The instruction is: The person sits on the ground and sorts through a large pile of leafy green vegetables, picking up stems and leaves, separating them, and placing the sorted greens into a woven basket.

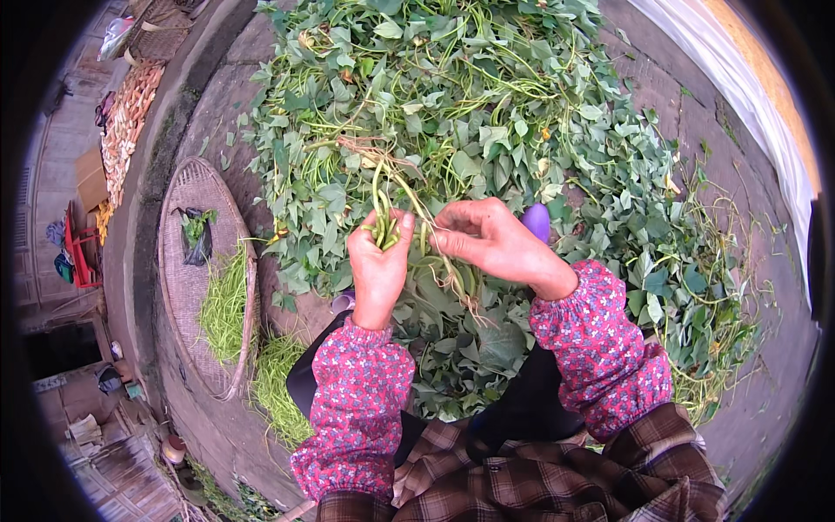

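My left hand [378, 267] is closed around a small bunch of green leaf stems [385, 230], their cut ends showing above the thumb. Thumb and fingers of my right hand [499, 245] pinch a long pale vine [409, 194] with thin, stringy roots, just right of the left hand. The vine runs up to the left across the leaves, and its rooty lower end hangs below the right fingers. Beneath both hands spreads a large heap of leafy vines [456, 111], probably sweet potato. More loose leaves [470, 365] lie between my legs.
At left a shallow woven tray [179, 307] holds green stems [225, 310] and a black plastic bag [197, 251] with leaves. Another stem pile [277, 385] lies beside it. Corn cobs [134, 111] and a red chair [81, 258] stand beyond a ledge. White sheeting [730, 72] borders the right.
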Demonstrator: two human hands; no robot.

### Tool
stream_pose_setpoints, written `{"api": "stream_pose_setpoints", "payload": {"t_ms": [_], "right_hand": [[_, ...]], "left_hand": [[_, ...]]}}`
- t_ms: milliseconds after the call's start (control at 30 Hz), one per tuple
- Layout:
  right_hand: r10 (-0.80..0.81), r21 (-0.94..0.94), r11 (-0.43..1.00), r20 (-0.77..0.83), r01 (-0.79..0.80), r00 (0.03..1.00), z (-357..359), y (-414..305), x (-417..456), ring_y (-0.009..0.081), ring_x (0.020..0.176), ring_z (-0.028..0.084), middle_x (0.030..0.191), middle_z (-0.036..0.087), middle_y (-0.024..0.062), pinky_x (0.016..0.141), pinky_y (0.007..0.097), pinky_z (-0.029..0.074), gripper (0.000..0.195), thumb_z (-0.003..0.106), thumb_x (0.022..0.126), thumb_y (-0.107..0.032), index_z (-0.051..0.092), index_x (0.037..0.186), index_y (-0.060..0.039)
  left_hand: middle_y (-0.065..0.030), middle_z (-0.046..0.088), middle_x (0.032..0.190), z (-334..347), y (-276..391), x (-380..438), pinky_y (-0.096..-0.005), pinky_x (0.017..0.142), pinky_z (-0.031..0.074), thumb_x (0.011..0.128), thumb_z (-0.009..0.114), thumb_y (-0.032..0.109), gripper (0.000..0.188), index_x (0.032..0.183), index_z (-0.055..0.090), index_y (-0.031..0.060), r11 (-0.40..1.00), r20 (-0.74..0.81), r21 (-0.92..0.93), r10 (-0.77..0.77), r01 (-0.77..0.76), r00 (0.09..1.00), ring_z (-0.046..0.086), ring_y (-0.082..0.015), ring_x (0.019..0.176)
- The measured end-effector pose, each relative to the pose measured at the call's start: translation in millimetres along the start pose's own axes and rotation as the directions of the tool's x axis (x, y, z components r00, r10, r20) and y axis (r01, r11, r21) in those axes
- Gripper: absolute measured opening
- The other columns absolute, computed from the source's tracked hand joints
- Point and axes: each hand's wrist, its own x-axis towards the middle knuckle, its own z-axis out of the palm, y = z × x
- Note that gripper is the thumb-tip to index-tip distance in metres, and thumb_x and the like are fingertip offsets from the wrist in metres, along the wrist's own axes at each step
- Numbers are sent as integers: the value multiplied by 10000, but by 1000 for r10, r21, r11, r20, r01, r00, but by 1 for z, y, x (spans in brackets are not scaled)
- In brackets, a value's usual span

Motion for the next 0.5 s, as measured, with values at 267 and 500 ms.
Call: {"api": "stream_pose_setpoints", "payload": {"t_ms": [267, 500], "right_hand": [[111, 130, 982, 185, -136, 976, -2, -4, -7, 60, 580, 418, 611, 524, 18, 511, 271, 360, 199, 568, 844, -158, 591, 793, 32], [76, 138, 987, 38, -81, 996, 1, 2, -1, 52, 595, 423, 627, 532, -3, 524, 252, 365, 175, 581, 837, -127, 604, 809, 45]], "left_hand": [[-107, 556, 742, -31, -34, 47, -284, 515, 425, 659, 501, -122, 188, 806, 554, -17, 435, 157, 713, 664, -549, 731, 512, -192, 600], [-83, 640, 820, -81, -42, 35, -298, 720, 450, 921, 449, 128, 192, 834, 579, 17, 967, -26, 242, 86, -77, 996, 576, -157, 729]]}}
